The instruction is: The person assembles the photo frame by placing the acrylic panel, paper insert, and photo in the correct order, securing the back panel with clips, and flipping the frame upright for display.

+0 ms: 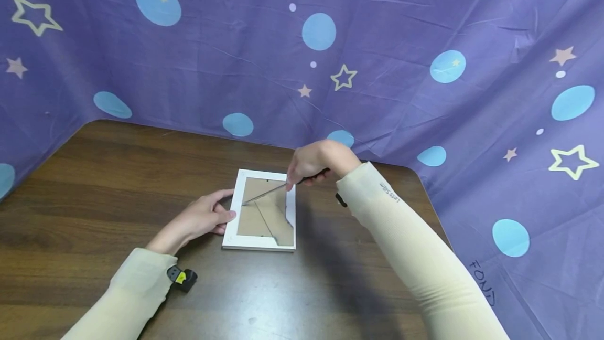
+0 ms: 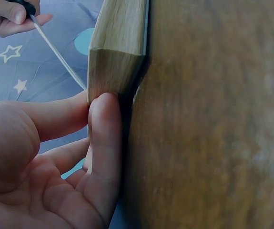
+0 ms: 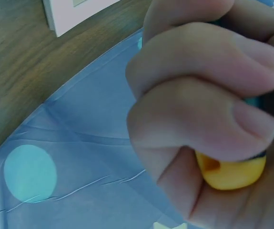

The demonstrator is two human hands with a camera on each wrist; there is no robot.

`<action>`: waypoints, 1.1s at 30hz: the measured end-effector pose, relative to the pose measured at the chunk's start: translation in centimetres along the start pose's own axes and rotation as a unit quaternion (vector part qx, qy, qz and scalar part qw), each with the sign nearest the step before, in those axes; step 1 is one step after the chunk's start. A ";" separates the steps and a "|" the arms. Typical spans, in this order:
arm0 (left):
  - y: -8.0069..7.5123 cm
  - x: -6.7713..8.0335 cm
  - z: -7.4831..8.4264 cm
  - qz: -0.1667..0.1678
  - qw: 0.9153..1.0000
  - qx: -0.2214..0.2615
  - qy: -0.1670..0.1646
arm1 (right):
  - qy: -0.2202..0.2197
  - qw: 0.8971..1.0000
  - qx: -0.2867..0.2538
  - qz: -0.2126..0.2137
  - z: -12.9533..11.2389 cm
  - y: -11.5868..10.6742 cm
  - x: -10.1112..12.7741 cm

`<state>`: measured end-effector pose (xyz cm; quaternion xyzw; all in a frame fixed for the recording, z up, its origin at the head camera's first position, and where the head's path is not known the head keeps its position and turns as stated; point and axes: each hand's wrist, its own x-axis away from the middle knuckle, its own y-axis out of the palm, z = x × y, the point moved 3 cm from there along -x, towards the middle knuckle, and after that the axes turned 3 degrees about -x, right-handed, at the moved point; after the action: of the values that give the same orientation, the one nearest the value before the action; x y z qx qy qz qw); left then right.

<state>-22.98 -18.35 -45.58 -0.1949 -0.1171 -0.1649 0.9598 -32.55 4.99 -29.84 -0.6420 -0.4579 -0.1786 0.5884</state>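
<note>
My head camera looks forward and down over the table [image 1: 94, 182]. My 2 wrist cameras sit very close to their hands; all 3 views share the white frame [image 1: 260, 211]

Place: a makeshift recording corner rather than a lived-in room.
Backdrop: a purple cloth [image 1: 401, 67] printed with stars and pale blue dots hangs crumpled behind and on both sides, screening off the surroundings.
Work surface: a dark wood-grain table [image 1: 94, 198] with rounded corners, pushed against the cloth.
</note>
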 end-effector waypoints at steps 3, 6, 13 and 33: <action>0.0 0.0 -0.1 -0.002 1.000 -0.001 0.001 | -0.003 1.000 -0.018 -0.008 0.7 0.2 -0.3; 0.0 -0.1 -0.1 -0.003 1.000 0.004 0.000 | -0.006 0.999 -0.035 -0.018 1.3 0.4 -0.6; -0.1 0.2 0.2 -0.004 1.000 0.005 0.004 | -0.021 0.997 -0.056 -0.037 2.7 0.9 -1.4; 0.0 -0.1 0.0 0.000 1.000 0.003 0.001 | -0.039 0.990 -0.121 -0.062 5.8 2.4 -3.2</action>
<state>-23.03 -18.32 -45.60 -0.1921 -0.1168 -0.1650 0.9603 -34.01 9.39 -35.12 -0.6855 -0.4939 -0.2438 0.4761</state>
